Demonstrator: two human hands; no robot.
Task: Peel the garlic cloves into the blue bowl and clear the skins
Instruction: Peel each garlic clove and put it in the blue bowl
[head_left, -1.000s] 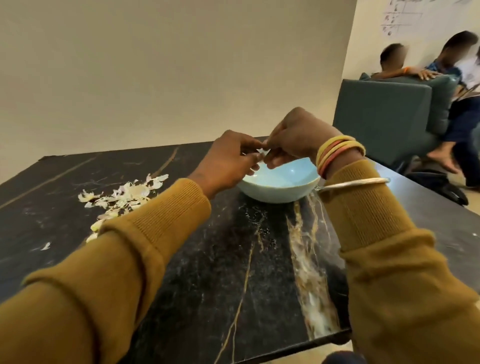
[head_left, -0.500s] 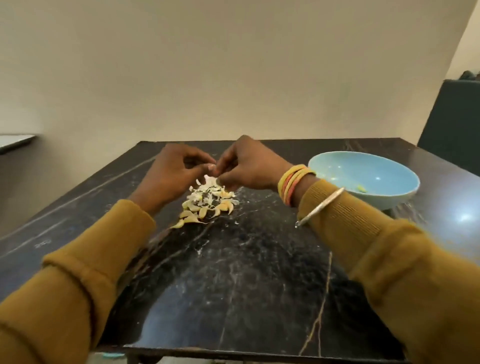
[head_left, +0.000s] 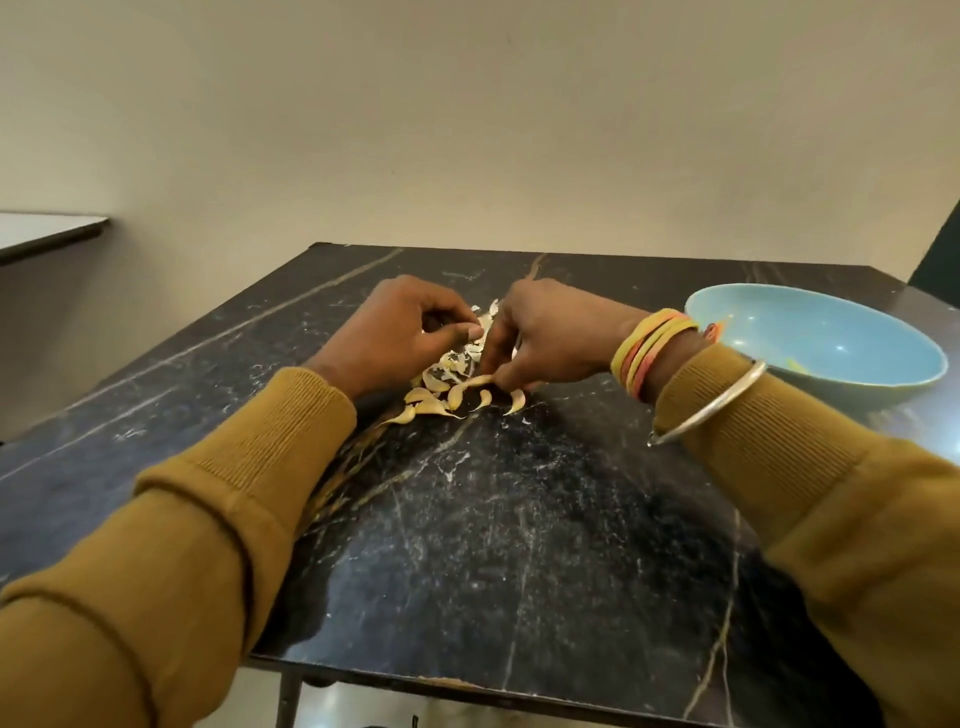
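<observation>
So the blue bowl (head_left: 857, 387) sits on the black marble-look table (head_left: 519, 519), and everything else is off to the left of it. It's nearly empty, with just a small yellowish bit (head_left: 795, 366) low on the inside wall. Can't really say what that is.

Left of the bowl and well apart from it is the pile of garlic cloves (head_left: 434, 397), pale yellow and curved, lying loose on the tabletop. Mixed in on the far side of the pile are papery white skins (head_left: 457, 358).

Both hands are down over that pile, so also left of the bowl. The right hand (head_left: 550, 338), the one nearer the bowl, has its fingertips pointed down and pinched on a long clove (head_left: 475, 382) at the pile's edge. The clove is lying on the table, not lifted.

The left hand (head_left: 405, 332), farther from the bowl, is curled over, with the thumb laid across toward the fingertips right above the skins. Honestly can't tell if it's got a bit of skin pinched in there or nothing at all. The two hands are almost touching at the fingertips.

The person has mustard-coloured knit sleeves (head_left: 249, 467) on both arms. The right wrist, just beside the bowl's near-left rim, wears a stack of yellow and orange bangles (head_left: 649, 353), plus a silver bangle (head_left: 711, 405) riding over the cuff.
</observation>
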